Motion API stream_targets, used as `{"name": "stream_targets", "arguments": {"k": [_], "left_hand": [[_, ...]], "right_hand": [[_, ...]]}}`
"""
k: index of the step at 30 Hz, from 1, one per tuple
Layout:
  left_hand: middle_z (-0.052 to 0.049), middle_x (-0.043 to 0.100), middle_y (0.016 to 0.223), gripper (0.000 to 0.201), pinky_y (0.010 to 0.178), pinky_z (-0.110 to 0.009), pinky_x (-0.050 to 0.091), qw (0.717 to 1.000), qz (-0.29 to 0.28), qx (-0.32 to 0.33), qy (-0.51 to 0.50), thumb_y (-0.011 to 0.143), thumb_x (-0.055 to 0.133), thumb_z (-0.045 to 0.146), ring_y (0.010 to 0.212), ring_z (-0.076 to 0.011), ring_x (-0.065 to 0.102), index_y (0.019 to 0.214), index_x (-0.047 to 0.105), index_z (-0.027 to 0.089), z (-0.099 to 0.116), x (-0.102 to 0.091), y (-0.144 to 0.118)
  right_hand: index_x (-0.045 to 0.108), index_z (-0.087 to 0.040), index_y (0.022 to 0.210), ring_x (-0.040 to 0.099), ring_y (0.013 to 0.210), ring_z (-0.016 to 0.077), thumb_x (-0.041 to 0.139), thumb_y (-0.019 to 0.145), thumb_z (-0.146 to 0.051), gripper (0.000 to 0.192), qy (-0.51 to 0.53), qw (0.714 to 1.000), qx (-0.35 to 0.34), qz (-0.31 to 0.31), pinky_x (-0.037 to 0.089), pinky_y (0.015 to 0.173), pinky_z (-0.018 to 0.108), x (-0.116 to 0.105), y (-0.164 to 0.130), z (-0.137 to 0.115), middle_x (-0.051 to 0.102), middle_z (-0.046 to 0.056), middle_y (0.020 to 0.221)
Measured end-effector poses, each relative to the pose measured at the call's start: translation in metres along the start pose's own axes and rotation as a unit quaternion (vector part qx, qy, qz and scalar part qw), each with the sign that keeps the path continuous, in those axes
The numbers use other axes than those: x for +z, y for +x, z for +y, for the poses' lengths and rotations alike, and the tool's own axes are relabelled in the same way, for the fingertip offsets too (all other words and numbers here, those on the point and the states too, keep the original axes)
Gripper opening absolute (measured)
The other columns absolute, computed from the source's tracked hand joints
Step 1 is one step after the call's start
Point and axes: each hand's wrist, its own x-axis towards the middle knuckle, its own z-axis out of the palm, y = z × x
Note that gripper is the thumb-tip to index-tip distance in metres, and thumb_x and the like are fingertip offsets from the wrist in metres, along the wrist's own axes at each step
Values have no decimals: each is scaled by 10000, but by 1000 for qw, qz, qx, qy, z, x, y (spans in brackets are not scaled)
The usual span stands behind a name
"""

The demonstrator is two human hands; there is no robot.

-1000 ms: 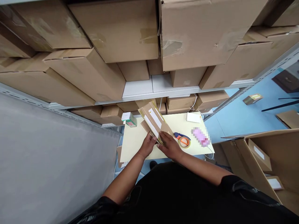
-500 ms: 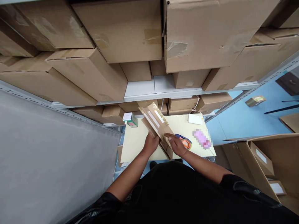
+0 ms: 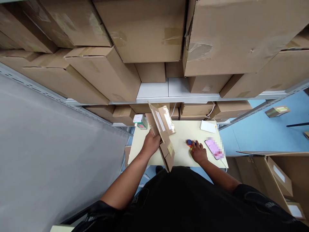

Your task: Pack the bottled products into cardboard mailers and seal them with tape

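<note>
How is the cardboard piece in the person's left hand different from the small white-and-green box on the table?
The flattened cardboard box is brown, unfolded and much larger; the small box is white and green, and closed up. The flattened cardboard box is held tilted above the table by the left hand; the small box rests at the table's far left edge, untouched. Both carry a label or print.

On the cream table [image 3: 183, 154], the left hand [image 3: 151, 144] grips a flattened cardboard box [image 3: 162, 129] upright; the right hand [image 3: 199, 152] rests on the tape dispenser [image 3: 190, 142], beside a phone [image 3: 213, 148].
</note>
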Motion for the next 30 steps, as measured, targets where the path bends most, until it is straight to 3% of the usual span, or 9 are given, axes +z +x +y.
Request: {"name": "stream_targets", "arguments": {"k": [4, 8, 11, 13, 15, 16, 20, 24, 30], "left_hand": [[-66, 766, 1157, 361, 1025, -437, 526, 998, -35, 1, 57, 791, 601, 192, 1183, -325, 664, 1140, 691, 221, 12, -16, 4], [-105, 751, 1175, 388, 1011, -446, 516, 991, -59, -8, 120, 748, 606, 151, 1200, -365, 648, 1122, 681, 220, 9, -10, 7], [-136, 743, 1193, 434, 1005, -439, 505, 988, -69, -11, 137, 735, 612, 144, 1196, -372, 651, 1161, 665, 208, 5, 2, 11], [-145, 743, 1199, 449, 993, -428, 503, 985, -84, -13, 147, 738, 612, 145, 1189, -368, 659, 1181, 657, 203, 3, 10, 13], [-153, 741, 1211, 440, 971, -431, 508, 981, -110, -17, 157, 759, 606, 164, 1179, -375, 668, 1196, 649, 201, 2, 16, 15], [-159, 741, 1210, 418, 960, -440, 510, 979, -119, -22, 161, 774, 603, 180, 1170, -384, 671, 1189, 649, 200, 1, 18, 16], [-174, 751, 1154, 318, 958, -465, 506, 981, -108, -35, 157, 785, 624, 217, 1145, -408, 678, 1099, 665, 190, -6, 18, 16], [-157, 768, 1069, 266, 885, -434, 537, 984, -77, -43, 156, 749, 641, 212, 1065, -385, 705, 1013, 673, 200, -19, 4, 19], [-125, 762, 809, 308, 621, -372, 546, 986, -67, -119, 93, 672, 738, 305, 598, -281, 703, 950, 679, 186, -38, -17, 36]], "right_hand": [[220, -203, 1661, 280, 1528, 388, 415, 1008, -355, 699, 13, 1000, 25, -8, 352, 1127, 587, -9, -1, -1, 229, 169, 1721], [348, -114, 1604, 352, 1511, 372, 505, 981, -372, 693, 122, 991, -12, 47, 333, 1186, 556, -45, -7, -18, 372, 223, 1648], [475, -167, 1532, 558, 1369, 302, 475, 1013, -496, 614, 328, 937, -107, 52, 449, 1131, 478, -92, -14, -52, 591, 172, 1487], [502, -243, 1510, 614, 1307, 274, 439, 1029, -535, 567, 445, 884, -132, 51, 510, 1067, 450, -125, -17, -80, 614, 119, 1476], [492, -285, 1513, 663, 1222, 250, 418, 1040, -511, 529, 500, 849, -168, 33, 536, 1021, 422, -152, -17, -107, 647, 79, 1437], [491, -292, 1509, 693, 1147, 246, 441, 1031, -487, 518, 505, 846, -170, 19, 555, 977, 415, -162, -16, -117, 680, 67, 1387], [586, -263, 1395, 713, 1031, 265, 576, 923, -324, 476, 424, 900, -98, 6, 550, 905, 387, -182, -10, -134, 752, 53, 1209], [654, -236, 1260, 710, 1015, 278, 517, 881, -192, 406, 329, 942, -73, -2, 524, 815, 334, -186, -11, -116, 775, 73, 1109], [680, -211, 1131, 714, 920, 276, 487, 876, -180, 322, 234, 968, -93, -16, 461, 683, 302, -176, -43, -85, 776, 99, 1018]]}}
